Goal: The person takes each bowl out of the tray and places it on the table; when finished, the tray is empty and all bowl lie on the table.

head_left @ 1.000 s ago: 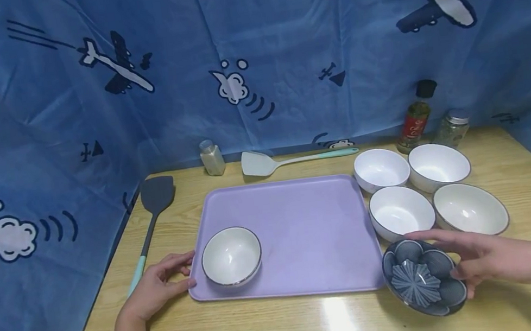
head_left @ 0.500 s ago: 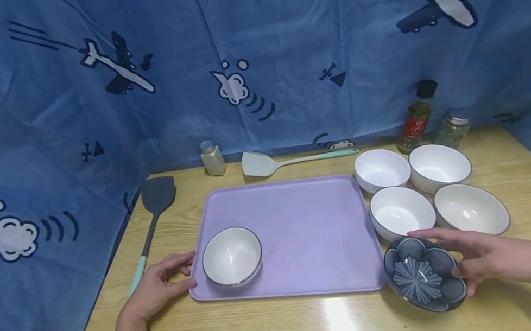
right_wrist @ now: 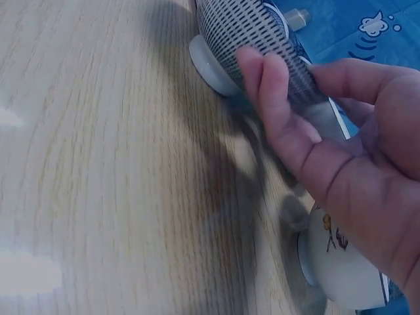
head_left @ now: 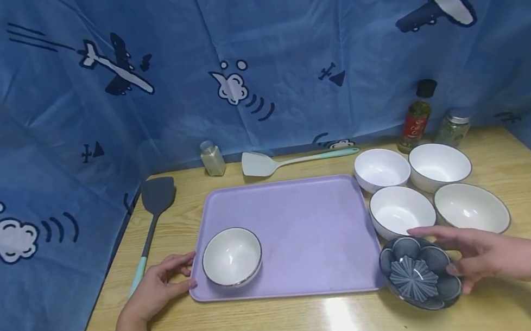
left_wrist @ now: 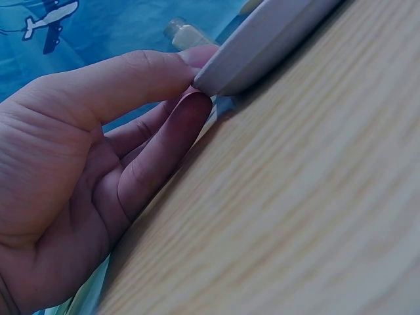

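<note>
My right hand (head_left: 482, 255) grips the right rim of a dark blue bowl (head_left: 413, 279) with a petal pattern inside. The bowl is tilted, close to the front right corner of a purple tray (head_left: 303, 237). In the right wrist view the bowl's dashed outer wall (right_wrist: 236, 33) and pale foot (right_wrist: 210, 65) show above the wooden table, with fingers under the wall and thumb at the rim. My left hand (head_left: 158, 284) pinches the tray's left edge; in the left wrist view the thumb (left_wrist: 144, 75) lies over that edge, a finger below. A white bowl (head_left: 231, 256) stands on the tray's left part.
Several white bowls (head_left: 400, 210) cluster right of the tray. Behind stand a red-labelled bottle (head_left: 415, 124), a lidded jar (head_left: 453, 130) and a small shaker (head_left: 213, 158). A pale spatula (head_left: 259, 164) lies behind the tray, a dark spatula (head_left: 157, 194) to its left.
The dark blue bowl in my right hand shifts slightly right, then back left and a little away from me. My left hand and the tray stay in place.
</note>
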`<move>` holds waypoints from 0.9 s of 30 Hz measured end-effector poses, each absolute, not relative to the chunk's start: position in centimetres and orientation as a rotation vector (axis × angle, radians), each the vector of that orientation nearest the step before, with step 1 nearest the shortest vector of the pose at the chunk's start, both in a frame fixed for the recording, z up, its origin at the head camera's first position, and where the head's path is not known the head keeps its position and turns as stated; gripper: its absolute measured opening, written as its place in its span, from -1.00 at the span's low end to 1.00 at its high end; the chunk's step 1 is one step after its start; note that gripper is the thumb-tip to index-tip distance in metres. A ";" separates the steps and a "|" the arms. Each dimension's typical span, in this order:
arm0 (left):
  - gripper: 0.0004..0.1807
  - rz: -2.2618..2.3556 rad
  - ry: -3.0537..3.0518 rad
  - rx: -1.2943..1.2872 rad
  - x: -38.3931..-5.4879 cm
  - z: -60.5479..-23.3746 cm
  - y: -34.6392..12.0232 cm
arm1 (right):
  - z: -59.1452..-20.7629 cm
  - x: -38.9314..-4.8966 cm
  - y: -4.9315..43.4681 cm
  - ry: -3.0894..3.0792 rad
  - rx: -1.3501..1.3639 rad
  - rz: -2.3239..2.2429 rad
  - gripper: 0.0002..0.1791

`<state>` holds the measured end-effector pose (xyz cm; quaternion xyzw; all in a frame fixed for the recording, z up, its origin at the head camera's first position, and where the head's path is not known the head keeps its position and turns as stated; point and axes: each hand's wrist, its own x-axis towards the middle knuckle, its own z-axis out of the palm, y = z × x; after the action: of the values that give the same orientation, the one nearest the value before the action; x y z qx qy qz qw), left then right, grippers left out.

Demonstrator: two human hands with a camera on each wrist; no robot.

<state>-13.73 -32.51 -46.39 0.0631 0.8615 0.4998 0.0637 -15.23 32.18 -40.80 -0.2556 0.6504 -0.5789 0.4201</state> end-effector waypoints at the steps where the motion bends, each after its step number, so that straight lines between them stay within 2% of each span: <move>1: -0.34 1.508 2.603 0.187 -13.7 -46.4 -32.5 | -40.8 -15.3 32.2 1.634 -0.629 -1.451 -0.21; 15: -0.33 1.501 2.606 0.170 -13.8 -46.7 -32.5 | -40.6 -15.3 32.8 1.801 -0.607 -1.406 -0.26; 27: -0.33 1.471 2.625 0.155 -13.7 -46.6 -32.5 | -38.5 -16.3 33.9 1.896 -0.621 -1.413 -0.35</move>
<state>-13.71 -32.47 -46.63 0.0513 0.8694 0.4872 0.0643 -16.26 33.88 -38.52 -0.2385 0.7290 -0.5433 0.3412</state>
